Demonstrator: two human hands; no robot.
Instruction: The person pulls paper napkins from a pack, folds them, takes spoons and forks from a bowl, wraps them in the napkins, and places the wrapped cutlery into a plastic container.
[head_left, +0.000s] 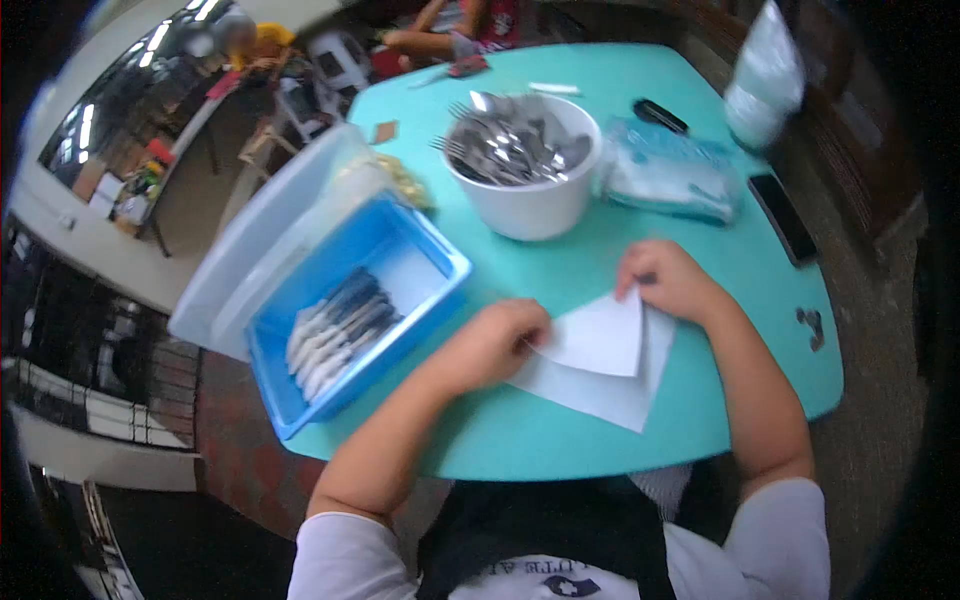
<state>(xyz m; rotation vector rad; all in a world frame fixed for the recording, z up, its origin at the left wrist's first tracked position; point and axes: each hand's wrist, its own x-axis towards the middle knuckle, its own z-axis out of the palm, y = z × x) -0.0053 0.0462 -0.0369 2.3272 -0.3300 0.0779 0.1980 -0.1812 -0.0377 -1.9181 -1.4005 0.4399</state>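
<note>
A white paper napkin [600,345], partly folded over itself, lies on the turquoise table before me. My left hand [498,342] is closed on its left corner. At its upper right corner, my right hand [662,280] pinches the raised layer. Beyond the napkin stands a white bucket [530,210] full of forks and spoons [515,145]. To the left is a blue tray [425,255] holding a row of wrapped cutlery bundles [340,330]. Behind the bucket's right side lies a plastic pack of white napkins [670,180].
A translucent lid [260,240] leans behind the tray. On the right are a phone [783,218], a black object [660,115], a plastic-wrapped white item [765,90] and keys or coins [811,328]. Red-handled scissors [467,66] lie at the far edge; people sit beyond.
</note>
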